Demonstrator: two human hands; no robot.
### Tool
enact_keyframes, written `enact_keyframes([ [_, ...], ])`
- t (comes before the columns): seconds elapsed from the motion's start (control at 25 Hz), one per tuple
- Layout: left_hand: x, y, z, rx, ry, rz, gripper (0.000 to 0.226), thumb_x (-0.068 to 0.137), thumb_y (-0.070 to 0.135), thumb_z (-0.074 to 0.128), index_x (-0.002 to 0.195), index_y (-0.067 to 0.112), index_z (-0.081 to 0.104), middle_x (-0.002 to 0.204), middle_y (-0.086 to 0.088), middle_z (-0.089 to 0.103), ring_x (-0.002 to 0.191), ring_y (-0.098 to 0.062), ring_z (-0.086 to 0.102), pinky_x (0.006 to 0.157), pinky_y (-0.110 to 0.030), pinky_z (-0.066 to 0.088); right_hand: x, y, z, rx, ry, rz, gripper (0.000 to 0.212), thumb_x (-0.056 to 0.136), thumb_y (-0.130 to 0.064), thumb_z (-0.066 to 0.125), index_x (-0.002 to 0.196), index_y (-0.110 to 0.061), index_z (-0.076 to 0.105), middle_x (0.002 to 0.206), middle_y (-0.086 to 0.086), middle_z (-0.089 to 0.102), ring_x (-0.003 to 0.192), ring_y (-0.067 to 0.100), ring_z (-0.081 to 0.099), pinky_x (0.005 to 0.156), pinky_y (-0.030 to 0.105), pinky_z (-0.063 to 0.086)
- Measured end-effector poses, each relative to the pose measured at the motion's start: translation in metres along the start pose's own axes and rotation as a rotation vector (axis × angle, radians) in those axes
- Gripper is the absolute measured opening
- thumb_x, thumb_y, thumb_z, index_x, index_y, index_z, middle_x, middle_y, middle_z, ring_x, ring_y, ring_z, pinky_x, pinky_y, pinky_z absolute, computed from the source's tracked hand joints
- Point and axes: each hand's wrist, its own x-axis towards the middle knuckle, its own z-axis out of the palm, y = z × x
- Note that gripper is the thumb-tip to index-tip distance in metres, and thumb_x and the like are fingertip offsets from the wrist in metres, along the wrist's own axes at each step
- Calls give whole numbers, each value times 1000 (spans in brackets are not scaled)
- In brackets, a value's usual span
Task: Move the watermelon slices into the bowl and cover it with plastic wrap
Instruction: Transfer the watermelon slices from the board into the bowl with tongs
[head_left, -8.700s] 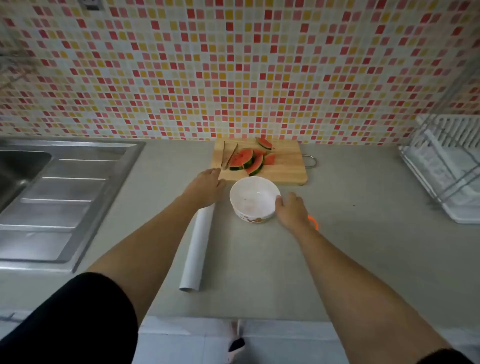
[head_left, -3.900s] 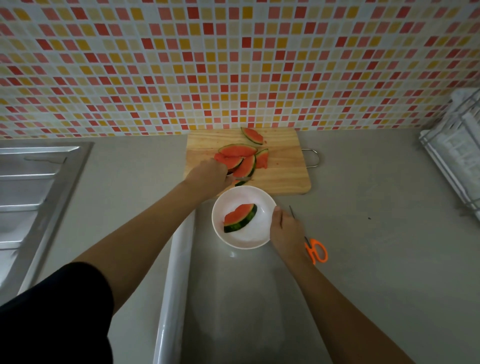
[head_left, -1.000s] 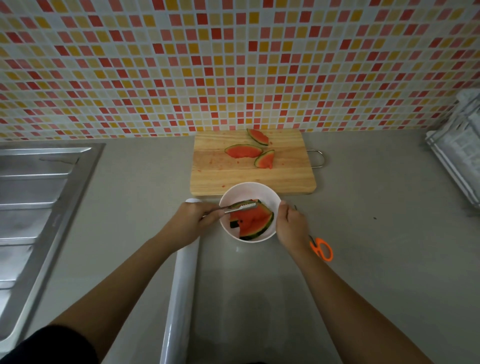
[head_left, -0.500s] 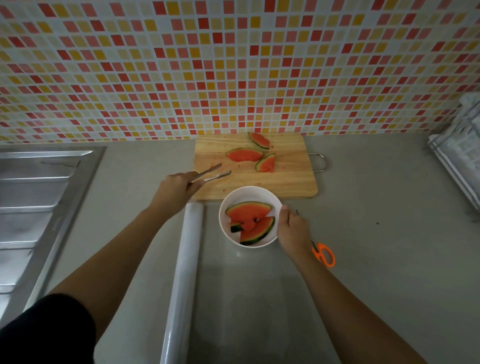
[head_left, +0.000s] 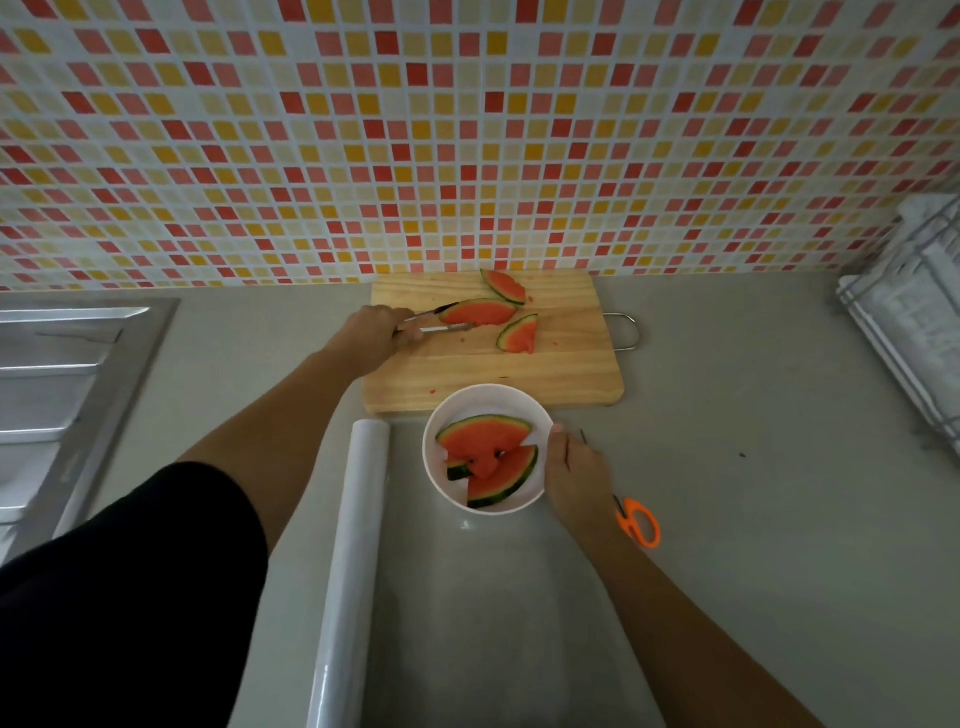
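In the white bowl (head_left: 434, 467), red green-rinded slices (head_left: 483, 441).

A home kitchen: a mosaic tile backsplash (head_left: 467, 130) fills the upper frame, a steel sink drainboard (head_left: 52, 374) sits at left, a dish rack (head_left: 914, 322) at right, and a wooden cutting board (head_left: 545, 374) lies on the grey countertop (head_left: 753, 519).

Left hand (head_left: 371, 335) moved tongs (head_left: 436, 321) onto middle board slice (head_left: 480, 313) (prongs now straddling it).
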Motion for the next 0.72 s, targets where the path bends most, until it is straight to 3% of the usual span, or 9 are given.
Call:
enact_keyframes([
  [0.12, -7, 6, -4, 155, 83, 160, 42, 98, 33, 41, 126, 3, 52, 105, -23, 62, 90, -39, 59, 76, -42, 47, 3, 1, -3, -35, -47, 20, 33, 100, -22, 31, 69, -15, 40, 73, 17, 57, 65, 24, 46, 58, 23, 22],
  [0.32, -39, 13, 3, 310, 190, 264, 43, 99, 27, 44, 121, -9, 52, 92, -28, 62, 74, -43, 62, 63, -47, 51, 0, -2, 1, 57, 38, 50, 49, 99, -23, 34, 50, -22, 31, 51, 1, 46, 52, 22, 43, 53, 28, 22],
  [0.44, -54, 15, 9, 196, 234, 153, 40, 96, 26, 50, 112, -10, 57, 84, -29, 62, 68, -42, 61, 61, -44, 49, 1, -2, 1, 55, 39, 74, 46, 99, -25, 33, 53, -17, 37, 56, 4, 49, 56, 23, 44, 55, 29, 24],
  [0.56, -73, 13, 8, -105, 316, -7, 32, 93, 26, 56, 105, -2, 65, 78, -23, 64, 68, -38, 60, 61, -33, 39, 1, -2, 1, 70, 42, 74, 44, 98, -27, 33, 57, -12, 41, 63, 15, 58, 60, 23, 47, 60, 29, 31],
  [0.72, -124, 8, -4, -246, 376, 216, 30, 91, 32, 56, 104, 8, 70, 70, -8, 66, 60, -22, 61, 55, -21, 38, 0, -2, -1, 104, 31, 115, 51, 98, -30, 32, 49, -17, 35, 50, -1, 48, 55, 23, 46, 58, 29, 31],
])
